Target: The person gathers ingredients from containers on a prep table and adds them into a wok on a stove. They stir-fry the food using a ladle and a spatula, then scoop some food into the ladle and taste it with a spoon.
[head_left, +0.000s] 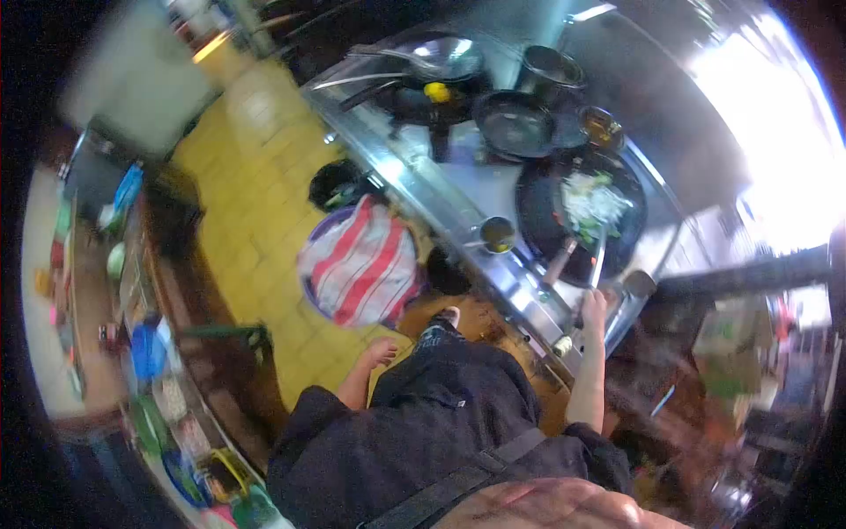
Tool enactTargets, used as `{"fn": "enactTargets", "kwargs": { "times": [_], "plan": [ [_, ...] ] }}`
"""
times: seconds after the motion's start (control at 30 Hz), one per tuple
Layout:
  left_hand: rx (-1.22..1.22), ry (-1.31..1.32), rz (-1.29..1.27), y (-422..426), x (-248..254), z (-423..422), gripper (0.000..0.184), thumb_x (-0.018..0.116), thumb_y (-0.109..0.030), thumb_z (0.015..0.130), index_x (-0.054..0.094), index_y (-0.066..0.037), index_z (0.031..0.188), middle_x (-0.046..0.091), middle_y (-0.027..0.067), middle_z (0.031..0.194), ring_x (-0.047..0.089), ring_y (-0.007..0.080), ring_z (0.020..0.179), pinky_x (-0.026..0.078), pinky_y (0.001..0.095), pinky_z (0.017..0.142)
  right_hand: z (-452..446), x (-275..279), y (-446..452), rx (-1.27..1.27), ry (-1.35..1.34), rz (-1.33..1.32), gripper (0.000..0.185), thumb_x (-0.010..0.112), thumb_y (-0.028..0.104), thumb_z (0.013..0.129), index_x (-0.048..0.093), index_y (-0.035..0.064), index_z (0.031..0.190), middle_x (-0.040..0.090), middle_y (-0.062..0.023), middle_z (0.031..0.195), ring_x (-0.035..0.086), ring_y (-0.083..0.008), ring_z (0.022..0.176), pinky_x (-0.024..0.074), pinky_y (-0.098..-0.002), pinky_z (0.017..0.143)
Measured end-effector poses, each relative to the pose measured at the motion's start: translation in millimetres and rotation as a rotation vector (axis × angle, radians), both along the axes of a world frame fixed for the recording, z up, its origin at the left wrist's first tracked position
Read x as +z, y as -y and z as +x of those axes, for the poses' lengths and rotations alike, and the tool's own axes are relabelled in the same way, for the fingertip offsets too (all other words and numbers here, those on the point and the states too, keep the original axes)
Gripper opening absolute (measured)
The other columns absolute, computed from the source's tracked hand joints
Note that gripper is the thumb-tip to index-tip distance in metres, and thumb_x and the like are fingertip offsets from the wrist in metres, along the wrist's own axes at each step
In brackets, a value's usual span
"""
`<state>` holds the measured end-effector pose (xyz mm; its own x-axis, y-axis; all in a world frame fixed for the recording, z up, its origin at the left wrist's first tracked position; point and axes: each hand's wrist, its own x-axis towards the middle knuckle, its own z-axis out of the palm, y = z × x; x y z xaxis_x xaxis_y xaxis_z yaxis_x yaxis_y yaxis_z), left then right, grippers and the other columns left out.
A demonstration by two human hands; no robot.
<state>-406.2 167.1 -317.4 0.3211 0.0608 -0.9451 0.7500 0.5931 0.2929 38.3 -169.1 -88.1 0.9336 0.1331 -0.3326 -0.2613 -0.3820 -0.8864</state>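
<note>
My right hand (595, 307) is closed round the handle of a long metal cooking utensil (599, 263). The utensil reaches into a large dark wok (538, 198), and its head is hidden in the food. White and green pieces of food (592, 203) lie in a heap in the wok. A wooden-looking handle (561, 261) slants over the wok's near rim. Low at my side, my left hand (380, 353) hangs with loosely bent fingers and nothing visible in it. Closest to it is a tub covered by a red-and-white striped cloth (366, 263).
Dark pans (514, 123), a pot (542, 66) and a small bowl (602, 128) stand on the steel stove. A metal cup (497, 234) sits by its front edge (397, 176). A cluttered counter (145, 300) runs along the left, across the yellow tiled floor (233, 185).
</note>
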Motion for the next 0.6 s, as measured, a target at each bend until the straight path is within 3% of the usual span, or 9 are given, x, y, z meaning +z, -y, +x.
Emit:
{"fn": "enactTargets", "kwargs": {
  "times": [0.03, 0.07, 0.1, 0.13, 0.17, 0.23, 0.4, 0.57, 0.6],
  "plan": [
    [0.099, -0.038, -0.023, 15, -4, -31, 0.046, 0.053, -0.042, 0.089, 0.048, -0.01, 0.123, 0.06, 0.0101, 0.102, 0.059, 0.0207, 0.086, 0.05, 0.0356, 0.068, 0, 4, 3, -0.048, -0.082, 0.071, 0.016, 0.048, 0.016, 0.089, 0.054, 0.0045, 0.08, 0.049, -0.0018, 0.06, 0.048, -0.0121, 0.047, 0.0403, -0.0282, 0.042],
    [0.118, -0.101, 0.117, 35, 2, -58, 0.044, 0.054, -0.041, 0.089, 0.051, -0.008, 0.118, 0.059, 0.0099, 0.093, 0.058, 0.0206, 0.077, 0.048, 0.0349, 0.061, 15, -17, 21, 0.115, 0.221, -0.136, 0.016, 0.051, 0.016, 0.085, 0.058, 0.0022, 0.08, 0.051, -0.0029, 0.062, 0.05, -0.0117, 0.049, 0.0409, -0.0289, 0.043],
    [0.13, -0.174, 0.253, 55, 9, -83, 0.042, 0.054, -0.041, 0.089, 0.053, -0.007, 0.114, 0.058, 0.0098, 0.084, 0.057, 0.0205, 0.069, 0.046, 0.0343, 0.055, 15, 0, 29, 0.17, 0.239, -0.22, 0.019, 0.055, 0.018, 0.082, 0.061, 0.0007, 0.084, 0.059, -0.0097, 0.066, 0.06, -0.0208, 0.059, 0.0461, -0.0358, 0.053],
    [0.267, -0.166, 0.288, 75, 26, -106, 0.04, 0.052, -0.039, 0.09, 0.056, -0.005, 0.111, 0.056, 0.0098, 0.078, 0.054, 0.02, 0.058, 0.043, 0.0348, 0.048, 19, 18, 33, 0.266, 0.548, -0.696, 0.02, 0.055, 0.012, 0.084, 0.059, -0.0012, 0.098, 0.064, -0.0171, 0.081, 0.063, -0.0322, 0.074, 0.0493, -0.0413, 0.068],
    [0.327, -0.184, 0.296, 95, 19, -134, 0.04, 0.052, -0.039, 0.09, 0.056, -0.005, 0.111, 0.056, 0.0098, 0.078, 0.054, 0.02, 0.058, 0.043, 0.0348, 0.048, 9, 52, 31, 0.291, 0.535, -0.686, 0.026, 0.058, 0.019, 0.085, 0.058, 0.0009, 0.104, 0.065, -0.0216, 0.092, 0.062, -0.0403, 0.087, 0.0476, -0.0458, 0.075],
    [0.273, -0.186, 0.248, 128, -4, -187, 0.029, 0.051, -0.036, 0.091, 0.062, -0.012, 0.101, 0.064, 0.0094, 0.094, 0.061, 0.0217, 0.077, 0.049, 0.0387, 0.064, 5, 85, 40, 0.253, 0.497, -0.876, 0.036, 0.058, 0.027, 0.086, 0.054, 0.0068, 0.115, 0.064, -0.0224, 0.095, 0.061, -0.0415, 0.09, 0.0477, -0.0475, 0.076],
    [0.032, -0.205, 0.28, 181, 10, -207, 0.027, 0.052, -0.034, 0.09, 0.06, -0.011, 0.102, 0.063, 0.0083, 0.091, 0.06, 0.0199, 0.075, 0.049, 0.0364, 0.062, -6, 111, 76, 0.288, 0.667, -1.003, 0.042, 0.058, 0.026, 0.086, 0.051, 0.0064, 0.122, 0.062, -0.0237, 0.101, 0.059, -0.0422, 0.094, 0.0455, -0.05, 0.082],
    [-0.025, -0.031, 0.4, 164, -4, -155, 0.026, 0.053, -0.032, 0.09, 0.059, -0.01, 0.102, 0.063, 0.0072, 0.088, 0.06, 0.0181, 0.072, 0.049, 0.034, 0.059, -21, 122, 46, 0.471, 0.354, -1.065, 0.033, 0.052, 0.015, 0.086, 0.053, 0.0026, 0.117, 0.062, -0.0234, 0.101, 0.06, -0.0419, 0.095, 0.048, -0.0494, 0.079],
    [0.005, 0.015, 0.422, 151, -8, -138, 0.026, 0.053, -0.032, 0.089, 0.058, -0.01, 0.102, 0.063, 0.007, 0.088, 0.06, 0.0177, 0.071, 0.049, 0.0336, 0.059, -24, 106, 32, 0.321, 0.409, -1.073, 0.029, 0.05, 0.015, 0.086, 0.055, 0.0021, 0.111, 0.062, -0.0236, 0.103, 0.06, -0.0422, 0.095, 0.0485, -0.0499, 0.079]
  ]
}}
